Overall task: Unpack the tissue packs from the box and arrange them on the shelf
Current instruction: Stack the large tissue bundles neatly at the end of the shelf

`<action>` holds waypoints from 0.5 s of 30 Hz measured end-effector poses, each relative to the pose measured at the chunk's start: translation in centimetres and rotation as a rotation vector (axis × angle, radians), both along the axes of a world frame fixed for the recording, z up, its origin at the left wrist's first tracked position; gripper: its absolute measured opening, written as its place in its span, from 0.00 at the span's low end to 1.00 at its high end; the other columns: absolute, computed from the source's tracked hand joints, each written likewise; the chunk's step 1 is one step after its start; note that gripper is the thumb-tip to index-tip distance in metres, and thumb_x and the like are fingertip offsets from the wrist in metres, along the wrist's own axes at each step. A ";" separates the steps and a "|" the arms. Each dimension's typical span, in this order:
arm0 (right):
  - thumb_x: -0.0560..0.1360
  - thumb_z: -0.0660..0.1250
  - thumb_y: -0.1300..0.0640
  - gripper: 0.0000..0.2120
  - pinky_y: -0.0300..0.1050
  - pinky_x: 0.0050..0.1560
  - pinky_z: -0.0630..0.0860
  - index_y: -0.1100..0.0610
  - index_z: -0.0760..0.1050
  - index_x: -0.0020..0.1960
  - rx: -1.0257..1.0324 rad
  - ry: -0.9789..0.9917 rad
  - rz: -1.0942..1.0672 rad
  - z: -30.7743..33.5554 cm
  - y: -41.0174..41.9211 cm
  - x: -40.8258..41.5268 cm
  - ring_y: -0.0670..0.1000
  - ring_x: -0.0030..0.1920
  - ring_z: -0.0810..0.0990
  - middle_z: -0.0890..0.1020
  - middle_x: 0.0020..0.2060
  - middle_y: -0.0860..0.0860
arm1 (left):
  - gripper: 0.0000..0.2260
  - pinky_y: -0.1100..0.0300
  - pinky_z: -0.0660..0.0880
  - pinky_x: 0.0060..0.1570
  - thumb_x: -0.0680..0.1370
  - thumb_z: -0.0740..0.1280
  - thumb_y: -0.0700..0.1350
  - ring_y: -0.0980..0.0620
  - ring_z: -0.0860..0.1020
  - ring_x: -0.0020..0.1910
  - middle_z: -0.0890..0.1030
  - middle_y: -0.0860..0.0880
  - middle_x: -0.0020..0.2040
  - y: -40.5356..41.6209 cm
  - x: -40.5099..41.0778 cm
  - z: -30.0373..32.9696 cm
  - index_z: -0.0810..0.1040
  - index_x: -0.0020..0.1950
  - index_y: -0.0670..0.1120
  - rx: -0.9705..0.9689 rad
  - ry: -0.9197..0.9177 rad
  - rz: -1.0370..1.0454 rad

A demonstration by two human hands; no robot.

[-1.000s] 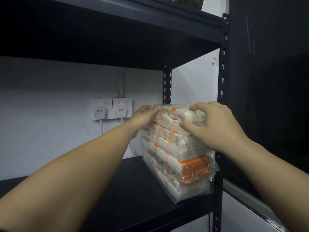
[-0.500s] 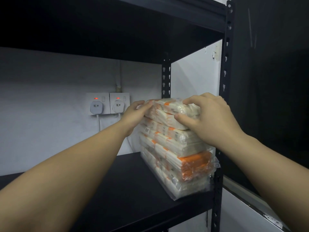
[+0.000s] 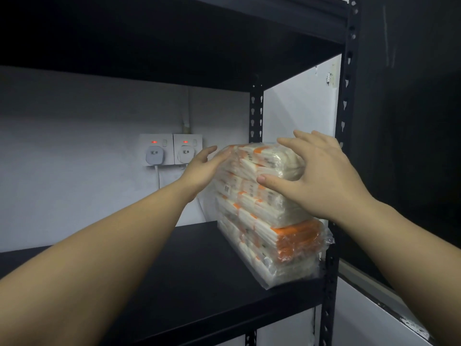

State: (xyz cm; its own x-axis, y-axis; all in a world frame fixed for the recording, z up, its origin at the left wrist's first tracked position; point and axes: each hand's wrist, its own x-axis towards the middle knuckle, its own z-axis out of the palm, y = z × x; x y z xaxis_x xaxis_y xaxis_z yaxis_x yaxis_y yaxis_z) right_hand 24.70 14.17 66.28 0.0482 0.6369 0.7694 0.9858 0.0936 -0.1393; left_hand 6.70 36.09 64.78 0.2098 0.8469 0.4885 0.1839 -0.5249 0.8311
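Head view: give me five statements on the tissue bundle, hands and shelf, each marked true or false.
1. The tissue bundle stands at the right end of the black shelf. True.
2. The right hand is clenched round the bundle's top. False: its fingers are spread and straight.
3. The left hand is open beside the bundle's left side. True.
4. The wall sockets are empty and unlit. False: both hold plugs and show red lights.
5. A second bundle lies on the shelf's left part. False: only one bundle is in view.
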 end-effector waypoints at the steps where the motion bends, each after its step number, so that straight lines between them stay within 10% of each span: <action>1: 0.70 0.65 0.25 0.41 0.58 0.78 0.57 0.42 0.67 0.77 0.016 -0.027 0.003 -0.1 -0.1 -0.3 0.54 0.80 0.57 0.67 0.78 0.47 | 0.33 0.51 0.64 0.71 0.77 0.66 0.68 0.48 0.64 0.79 0.65 0.51 0.81 -0.3 -0.6 -0.3 0.67 0.79 0.58 0.002 0.017 0.010; 15: 0.75 0.65 0.30 0.37 0.48 0.77 0.59 0.50 0.69 0.77 -0.077 -0.064 0.201 -7.3 -1.6 -13.3 0.50 0.77 0.64 0.73 0.74 0.47 | 0.38 0.46 0.68 0.73 0.76 0.64 0.70 0.46 0.65 0.78 0.65 0.50 0.79 -12.2 -19.1 -7.3 0.61 0.82 0.55 0.188 0.628 0.349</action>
State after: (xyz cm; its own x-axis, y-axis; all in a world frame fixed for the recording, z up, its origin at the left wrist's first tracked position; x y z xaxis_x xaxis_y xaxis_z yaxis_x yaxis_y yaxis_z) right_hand 11.42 12.56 58.98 -0.1326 0.6862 0.7152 0.9556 0.2801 -0.0916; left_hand -12.37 23.85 57.45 0.2312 0.8293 0.5088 0.7773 -0.4719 0.4160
